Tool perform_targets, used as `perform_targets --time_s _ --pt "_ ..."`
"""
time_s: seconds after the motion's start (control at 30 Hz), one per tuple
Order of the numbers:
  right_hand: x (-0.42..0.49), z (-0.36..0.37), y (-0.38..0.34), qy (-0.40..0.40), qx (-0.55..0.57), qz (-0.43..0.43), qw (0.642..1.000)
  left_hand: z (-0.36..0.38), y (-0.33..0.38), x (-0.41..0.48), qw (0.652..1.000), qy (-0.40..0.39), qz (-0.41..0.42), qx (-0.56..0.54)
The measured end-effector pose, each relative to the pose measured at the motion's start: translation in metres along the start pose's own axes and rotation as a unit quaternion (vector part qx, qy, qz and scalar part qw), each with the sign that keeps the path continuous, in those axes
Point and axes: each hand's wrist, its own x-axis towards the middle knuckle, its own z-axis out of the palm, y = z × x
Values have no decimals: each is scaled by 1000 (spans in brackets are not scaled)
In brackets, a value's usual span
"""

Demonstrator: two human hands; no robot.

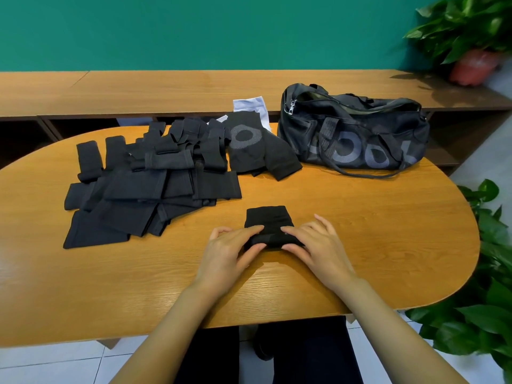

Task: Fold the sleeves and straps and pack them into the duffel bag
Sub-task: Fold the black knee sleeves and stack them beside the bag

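1. On table (374, 231) left: loose pile of black sleeves (149, 187).
2. Ctr front: folded sleeve (268, 217); left hand (230, 250) & right hand (315, 245) both pinch its near edge.
3. Back right: duffel bag (352, 134), well apart; plants (476, 300) beyond.

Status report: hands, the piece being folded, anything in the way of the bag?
Left hand and right hand both pinch the sleeve at its near edge. Sleeve folded small, flat on the table. Nothing between it and the bag; pile sits left.
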Motion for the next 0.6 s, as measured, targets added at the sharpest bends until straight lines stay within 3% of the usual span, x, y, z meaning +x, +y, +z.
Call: perform_targets --time_s 0.17,0.37,0.43,0.5,0.6 --pt "14 -2 -4 25 50 49 997 -1 6 13 998 5 -63 -17" --pt "40 1 -3 -19 114 169 979 4 2 41 985 -9 -166 -43" --pt "47 4 -1 -33 126 199 971 6 -1 46 989 9 -147 25" --pt "52 7 2 -49 146 228 961 8 -2 44 991 22 -76 110" --pt "57 10 5 -56 167 248 953 10 -1 36 993 -28 -13 115"
